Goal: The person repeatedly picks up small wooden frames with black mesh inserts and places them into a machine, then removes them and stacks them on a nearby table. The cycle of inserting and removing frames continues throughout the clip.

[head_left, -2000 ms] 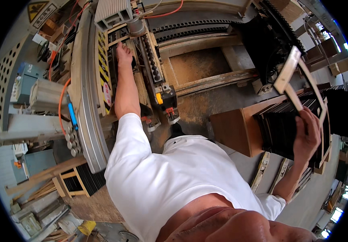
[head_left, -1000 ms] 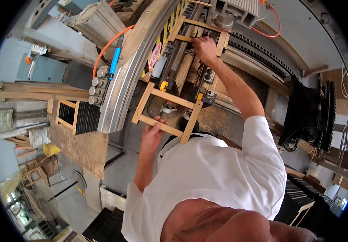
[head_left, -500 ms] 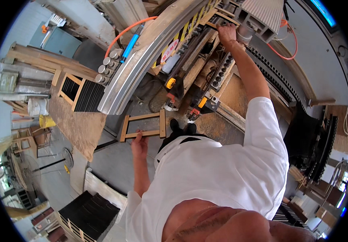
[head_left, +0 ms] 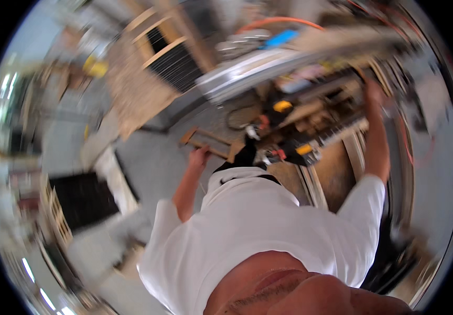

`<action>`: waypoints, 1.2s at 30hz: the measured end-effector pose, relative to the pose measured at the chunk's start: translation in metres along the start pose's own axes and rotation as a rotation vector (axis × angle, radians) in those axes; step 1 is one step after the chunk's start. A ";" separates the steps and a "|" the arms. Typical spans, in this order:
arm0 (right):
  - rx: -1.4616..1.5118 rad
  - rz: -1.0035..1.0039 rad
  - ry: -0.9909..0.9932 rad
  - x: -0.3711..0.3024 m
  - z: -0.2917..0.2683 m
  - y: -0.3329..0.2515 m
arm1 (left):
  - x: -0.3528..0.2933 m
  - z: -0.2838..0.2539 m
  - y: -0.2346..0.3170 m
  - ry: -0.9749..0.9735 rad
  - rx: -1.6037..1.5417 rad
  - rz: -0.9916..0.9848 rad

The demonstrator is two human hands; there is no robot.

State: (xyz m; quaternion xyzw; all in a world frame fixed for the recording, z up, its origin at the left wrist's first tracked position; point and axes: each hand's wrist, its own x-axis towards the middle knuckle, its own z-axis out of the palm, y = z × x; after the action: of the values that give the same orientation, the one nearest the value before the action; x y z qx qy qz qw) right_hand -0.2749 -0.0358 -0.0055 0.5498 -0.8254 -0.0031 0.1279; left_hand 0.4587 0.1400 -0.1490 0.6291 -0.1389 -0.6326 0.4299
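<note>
A blurred workshop with a grey floor [head_left: 148, 168] surrounds us; our left hand [head_left: 199, 156] has its fingers closed on a small wooden frame [head_left: 211, 144] held low over that floor; our right hand [head_left: 374, 94] reaches onto the machine [head_left: 310, 121], fingers too blurred to tell.

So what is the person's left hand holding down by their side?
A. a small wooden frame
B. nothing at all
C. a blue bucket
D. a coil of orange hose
A: the left hand has its grip on the edge of a small wooden frame held low above the grey floor, while the right hand reaches up to the machine.
</note>
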 end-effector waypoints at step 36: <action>1.018 0.005 0.314 -0.244 -0.212 -0.275 | 0.124 -0.060 0.434 -0.300 -0.151 0.540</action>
State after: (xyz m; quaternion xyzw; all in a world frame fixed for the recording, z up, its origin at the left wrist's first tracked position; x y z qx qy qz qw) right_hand 0.1090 0.1059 0.1089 0.5341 -0.6947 0.4807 -0.0332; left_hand 0.6941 -0.1840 0.0679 0.4352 -0.3155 -0.5899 0.6026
